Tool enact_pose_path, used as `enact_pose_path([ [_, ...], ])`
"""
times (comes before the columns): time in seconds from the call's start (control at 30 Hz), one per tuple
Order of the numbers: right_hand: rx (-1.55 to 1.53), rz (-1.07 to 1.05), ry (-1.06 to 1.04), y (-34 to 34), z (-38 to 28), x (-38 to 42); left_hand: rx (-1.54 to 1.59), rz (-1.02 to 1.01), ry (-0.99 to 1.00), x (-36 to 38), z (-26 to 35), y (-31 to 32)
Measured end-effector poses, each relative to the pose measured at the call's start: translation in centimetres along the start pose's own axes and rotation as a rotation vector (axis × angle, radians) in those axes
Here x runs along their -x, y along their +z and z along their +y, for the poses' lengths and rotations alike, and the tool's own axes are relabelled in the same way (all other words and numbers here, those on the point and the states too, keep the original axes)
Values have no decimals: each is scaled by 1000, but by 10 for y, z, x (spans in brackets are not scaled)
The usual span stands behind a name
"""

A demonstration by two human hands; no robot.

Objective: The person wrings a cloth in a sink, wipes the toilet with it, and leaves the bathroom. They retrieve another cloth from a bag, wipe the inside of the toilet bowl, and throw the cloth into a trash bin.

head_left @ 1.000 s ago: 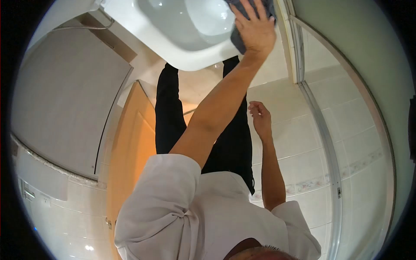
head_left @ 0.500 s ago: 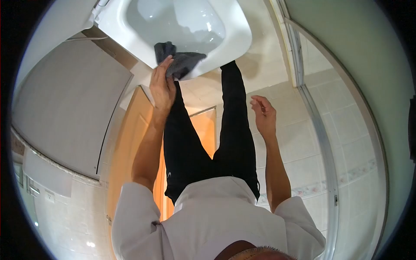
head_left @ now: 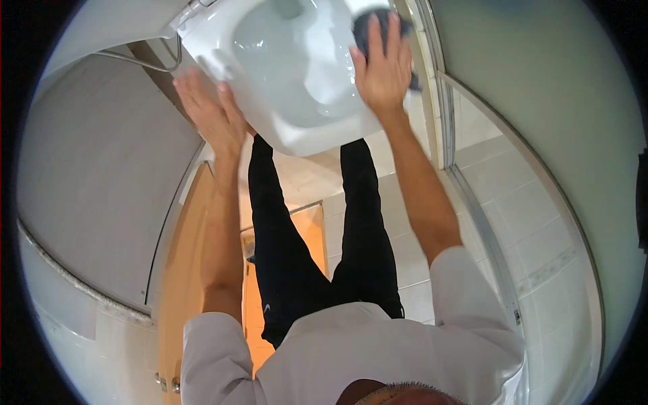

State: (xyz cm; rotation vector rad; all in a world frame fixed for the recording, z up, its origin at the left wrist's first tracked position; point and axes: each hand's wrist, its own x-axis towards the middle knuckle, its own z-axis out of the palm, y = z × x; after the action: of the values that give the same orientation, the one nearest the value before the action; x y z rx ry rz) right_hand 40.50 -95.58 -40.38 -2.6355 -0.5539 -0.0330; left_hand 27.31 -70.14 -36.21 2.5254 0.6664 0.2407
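Note:
A dark grey cloth [head_left: 368, 34] lies bunched on the right side of a white toilet's rim [head_left: 290, 138]. My right hand [head_left: 383, 77] presses on it with the fingers spread over the top, and one end of the fabric hangs past the outer edge. At the toilet's left side is my left hand [head_left: 210, 111], slightly blurred, with stretched fingers and nothing in it. The inside of the bowl [head_left: 283, 74] shows wet-looking bright reflections.
A grey cabinet panel [head_left: 88, 169] stands to the left, with a thin hose [head_left: 138, 63] above it. To the right runs a metal-framed shower screen [head_left: 472, 196]. An orange wooden door [head_left: 182, 270] is behind my legs [head_left: 270, 223].
The cloth has passed from my left hand at the front-left rim to my right hand on the right rim. My right hand has come up from beside my leg; my left has shifted left.

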Motion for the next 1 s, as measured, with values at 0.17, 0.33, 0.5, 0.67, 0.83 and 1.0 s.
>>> enact_pose_path([
  [0.17, 12, 46, -116, 37, -18, -141, 44, 34, -44, -17, -64, 39],
  [0.33, -28, -69, 312, 13, 45, -21, 135, 155, -180, -19, -58, 55],
  [0.5, -104, 130, 440, 23, 6, -52, 195, 179, -212, -14, -58, 65],
  [0.67, 486, 308, 238, 81, -58, -125, 155, 160, -193, -12, -54, 58],
  [0.83, -18, -18, -170, 128, -176, -64, 164, 262, -141, -17, -48, 61],
  [1.0, -183, 185, -285, 122, -142, -91, 477, 244, -416, -11, -61, 69],
])
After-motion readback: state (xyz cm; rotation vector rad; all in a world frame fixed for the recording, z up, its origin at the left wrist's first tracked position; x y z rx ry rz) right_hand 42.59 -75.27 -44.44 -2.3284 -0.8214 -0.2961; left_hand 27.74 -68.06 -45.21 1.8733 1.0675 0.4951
